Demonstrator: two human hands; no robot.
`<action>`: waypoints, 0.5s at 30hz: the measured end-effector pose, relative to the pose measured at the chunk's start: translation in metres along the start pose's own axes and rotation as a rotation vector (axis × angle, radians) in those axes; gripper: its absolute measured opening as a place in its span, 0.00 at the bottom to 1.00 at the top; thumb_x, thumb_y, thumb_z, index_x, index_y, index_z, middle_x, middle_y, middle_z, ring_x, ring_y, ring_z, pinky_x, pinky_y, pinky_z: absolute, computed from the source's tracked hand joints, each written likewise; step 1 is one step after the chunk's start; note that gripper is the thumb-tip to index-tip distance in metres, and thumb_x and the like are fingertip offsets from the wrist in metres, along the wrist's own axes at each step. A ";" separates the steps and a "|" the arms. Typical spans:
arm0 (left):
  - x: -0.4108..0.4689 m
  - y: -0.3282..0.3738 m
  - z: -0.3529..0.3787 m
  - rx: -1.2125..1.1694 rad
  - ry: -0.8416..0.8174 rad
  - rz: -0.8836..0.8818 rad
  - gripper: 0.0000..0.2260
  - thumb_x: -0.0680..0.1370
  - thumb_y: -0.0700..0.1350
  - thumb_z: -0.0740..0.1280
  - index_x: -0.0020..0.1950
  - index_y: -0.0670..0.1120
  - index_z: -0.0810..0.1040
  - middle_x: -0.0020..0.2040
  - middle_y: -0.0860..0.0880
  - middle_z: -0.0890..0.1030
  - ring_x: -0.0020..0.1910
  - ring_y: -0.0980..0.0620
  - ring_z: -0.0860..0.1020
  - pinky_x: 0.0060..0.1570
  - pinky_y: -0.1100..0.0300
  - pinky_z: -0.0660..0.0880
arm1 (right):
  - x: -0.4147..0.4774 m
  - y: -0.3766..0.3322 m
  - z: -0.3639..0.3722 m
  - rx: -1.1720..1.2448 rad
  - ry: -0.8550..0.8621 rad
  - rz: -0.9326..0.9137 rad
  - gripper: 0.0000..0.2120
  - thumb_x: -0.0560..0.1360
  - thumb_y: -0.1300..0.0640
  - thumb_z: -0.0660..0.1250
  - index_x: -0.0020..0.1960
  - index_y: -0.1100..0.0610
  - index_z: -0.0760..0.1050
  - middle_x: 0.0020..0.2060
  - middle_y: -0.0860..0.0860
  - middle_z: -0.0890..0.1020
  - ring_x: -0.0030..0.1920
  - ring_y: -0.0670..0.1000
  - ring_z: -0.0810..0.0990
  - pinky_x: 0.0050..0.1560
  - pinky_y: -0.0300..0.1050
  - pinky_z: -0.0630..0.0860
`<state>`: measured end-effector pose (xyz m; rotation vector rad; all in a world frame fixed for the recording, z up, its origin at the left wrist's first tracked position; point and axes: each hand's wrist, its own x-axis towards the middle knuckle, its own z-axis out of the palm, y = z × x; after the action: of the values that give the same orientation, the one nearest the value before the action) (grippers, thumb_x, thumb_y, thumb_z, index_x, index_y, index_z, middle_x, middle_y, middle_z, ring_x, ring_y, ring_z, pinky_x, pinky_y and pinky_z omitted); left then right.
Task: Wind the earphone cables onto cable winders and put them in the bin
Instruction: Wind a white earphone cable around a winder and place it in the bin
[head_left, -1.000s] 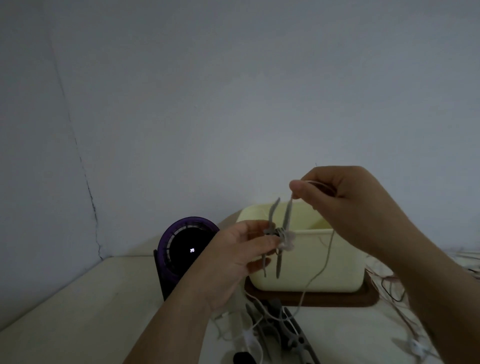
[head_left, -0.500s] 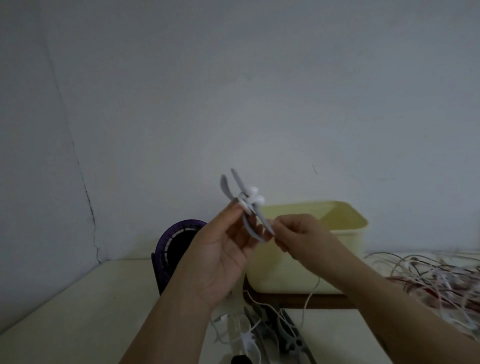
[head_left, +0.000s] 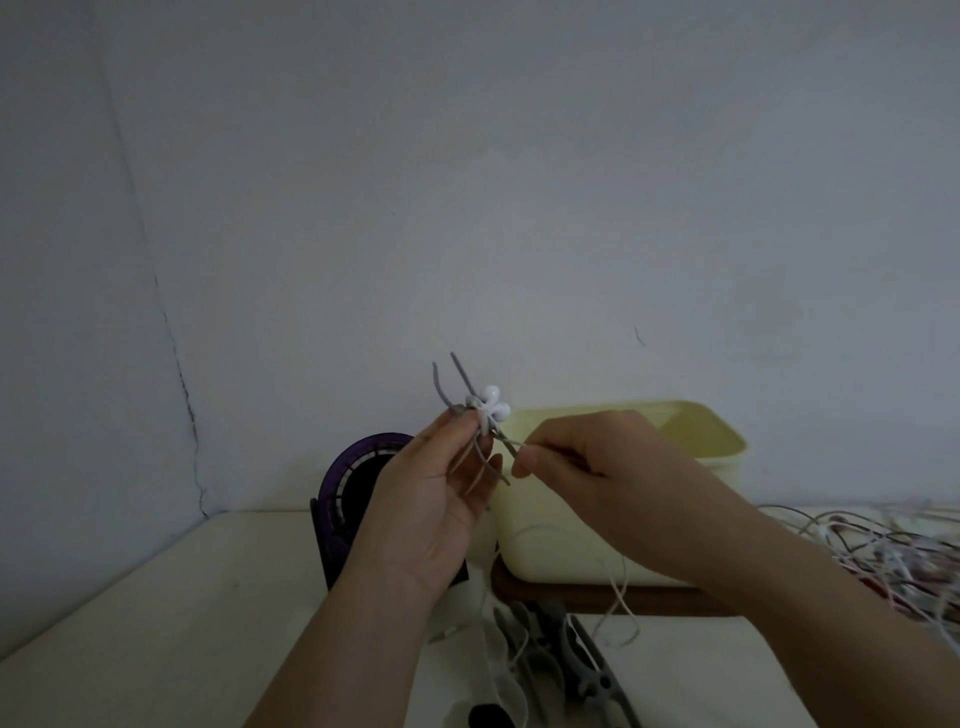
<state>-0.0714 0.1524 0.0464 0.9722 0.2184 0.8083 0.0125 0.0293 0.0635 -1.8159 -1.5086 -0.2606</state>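
My left hand pinches the middle of a grey cable winder held up in front of the wall, its thin arms pointing up and down. Two white earbuds sit at the winder's centre. My right hand pinches the white earphone cable close to the winder's lower arm; the cable hangs down in front of the pale yellow bin. The bin stands on a dark brown tray behind my hands.
A purple round device stands left of the bin. Several spare grey winders lie on the table below my hands. A tangle of white and reddish earphone cables is heaped at the right. The wall is close behind.
My right hand came down from above the winder to its lower arm, drawing the cable with it. My left hand lifted and tilted the winder, and the earbuds now show at its centre.
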 end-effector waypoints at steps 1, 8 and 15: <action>-0.001 -0.001 0.000 0.036 -0.003 0.005 0.16 0.66 0.43 0.69 0.53 0.42 0.84 0.51 0.46 0.85 0.48 0.53 0.79 0.57 0.57 0.74 | 0.000 0.000 -0.001 0.002 0.008 0.004 0.16 0.79 0.52 0.60 0.46 0.63 0.80 0.22 0.48 0.66 0.25 0.42 0.68 0.29 0.33 0.65; -0.004 -0.008 0.002 0.190 -0.033 -0.022 0.12 0.65 0.43 0.70 0.48 0.44 0.81 0.39 0.50 0.84 0.39 0.56 0.80 0.45 0.59 0.75 | 0.000 0.003 -0.014 0.025 0.103 0.018 0.17 0.77 0.49 0.60 0.43 0.59 0.80 0.21 0.46 0.68 0.23 0.45 0.65 0.25 0.33 0.63; -0.009 -0.007 0.003 0.346 -0.200 -0.108 0.14 0.64 0.44 0.69 0.49 0.45 0.81 0.42 0.49 0.84 0.41 0.54 0.80 0.45 0.58 0.76 | 0.002 0.010 -0.024 0.035 0.163 0.003 0.14 0.76 0.50 0.64 0.37 0.55 0.80 0.20 0.39 0.72 0.23 0.42 0.69 0.26 0.30 0.64</action>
<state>-0.0725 0.1425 0.0408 1.3474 0.2396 0.5784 0.0298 0.0146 0.0775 -1.7259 -1.3889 -0.3696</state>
